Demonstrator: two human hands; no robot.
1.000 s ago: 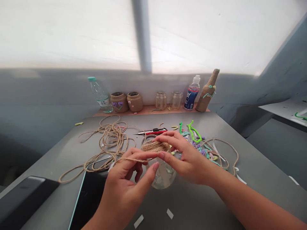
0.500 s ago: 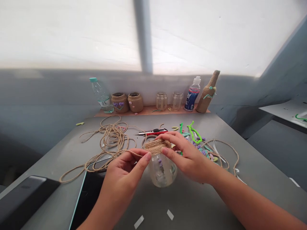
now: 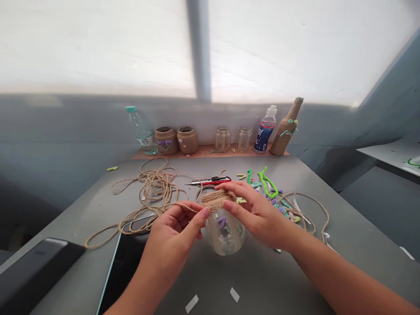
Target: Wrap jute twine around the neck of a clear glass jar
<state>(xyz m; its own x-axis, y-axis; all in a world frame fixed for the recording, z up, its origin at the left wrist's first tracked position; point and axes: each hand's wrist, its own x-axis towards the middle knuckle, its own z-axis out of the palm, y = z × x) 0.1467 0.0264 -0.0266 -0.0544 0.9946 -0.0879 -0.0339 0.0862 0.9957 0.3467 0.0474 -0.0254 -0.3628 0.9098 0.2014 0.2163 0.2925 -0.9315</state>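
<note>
A clear glass jar lies tilted on the grey table, its neck wrapped in jute twine. My right hand grips the jar, thumb and fingers on the wrapped neck. My left hand is closed, pinching the twine strand just left of the neck. The strand runs from there to a loose pile of twine on the table's left.
A red utility knife, green and pastel pipe-cleaner pieces and more twine lie behind the jar. A ledge holds a water bottle, two twine-wrapped jars, two bare jars, a drink bottle and a wrapped bottle. A tablet lies front left.
The jar has turned in my hands. My left hand drew the twine strand back toward the neck's left side. My right hand stayed on the jar.
</note>
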